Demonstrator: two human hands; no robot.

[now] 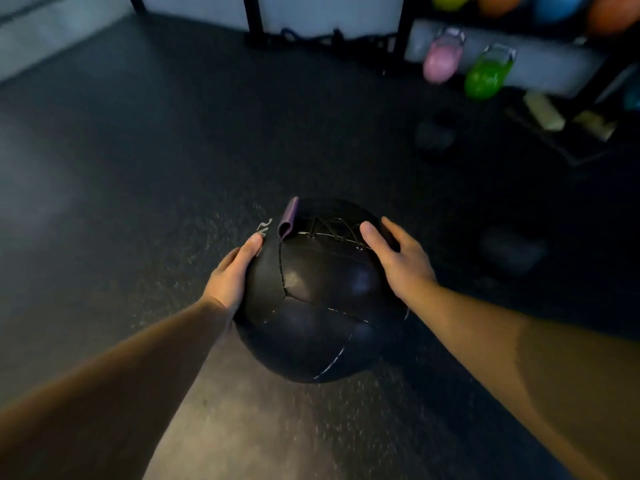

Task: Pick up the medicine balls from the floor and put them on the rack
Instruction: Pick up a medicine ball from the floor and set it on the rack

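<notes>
A large black leather medicine ball (318,299) with white stitching, laces on top and a purple tab sits between my two hands in the middle of the view. My left hand (232,275) presses flat against its left side, fingers lying along the curve. On the upper right side, my right hand (398,258) presses with the thumb spread over the top. I cannot tell whether the ball touches the dark floor (138,168). The rack (408,32) stands at the top right with several coloured balls (554,5) on its upper shelf.
A pink kettlebell (441,60) and a green kettlebell (486,76) stand under the rack. Two dark blurred objects (434,133) (512,251) lie on the floor to the right. Pale blocks (543,110) lie near the rack's foot. A black frame post (254,15) rises at the back.
</notes>
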